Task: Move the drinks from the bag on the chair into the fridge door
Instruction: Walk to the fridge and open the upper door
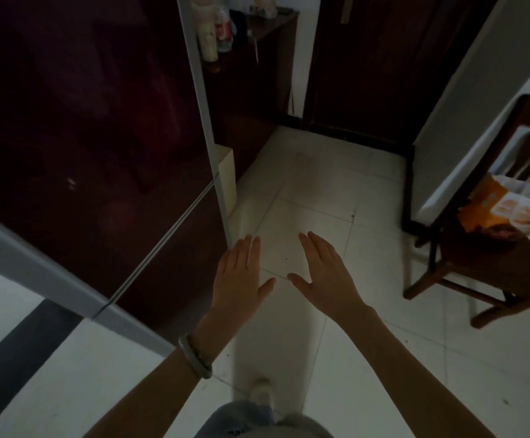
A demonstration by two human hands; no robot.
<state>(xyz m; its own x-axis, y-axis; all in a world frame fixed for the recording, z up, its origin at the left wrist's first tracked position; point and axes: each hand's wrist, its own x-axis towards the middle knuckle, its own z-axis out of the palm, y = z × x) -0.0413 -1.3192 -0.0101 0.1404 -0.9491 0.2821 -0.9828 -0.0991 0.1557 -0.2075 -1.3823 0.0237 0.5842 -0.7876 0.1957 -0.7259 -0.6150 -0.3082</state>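
Tiled floor [336, 184], bag [507, 210] far right of right hand [326, 273]

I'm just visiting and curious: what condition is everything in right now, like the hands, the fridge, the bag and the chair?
Left hand: open, flat, holding nothing.
Right hand: open, flat, holding nothing.
Fridge door: swung open; bottles stand on its inner side.
Bag: orange and white, on the chair, mouth open; contents not visible.
Chair: upright on the floor.
Bracelet: worn on the left wrist.
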